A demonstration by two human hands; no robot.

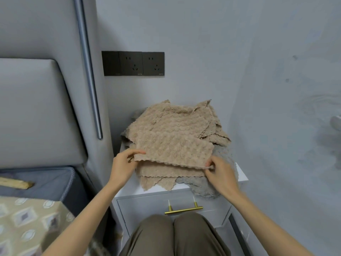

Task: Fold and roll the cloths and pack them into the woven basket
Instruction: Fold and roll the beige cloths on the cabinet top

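A heap of beige textured cloths [171,126] lies on the white nightstand [156,191], with grey cloths [201,183] under and beside them. The top beige cloth [173,146] is folded over, its near edge lifted. My left hand [123,167] pinches that cloth's left corner. My right hand [221,174] pinches its right corner just above the grey cloth. No woven basket is in view.
The nightstand has a drawer with a gold handle [183,209], and my knees [175,235] are right in front of it. A grey padded headboard [36,111] and bed stand at left. Black wall sockets [133,63] sit above the cloths. A wall closes the right side.
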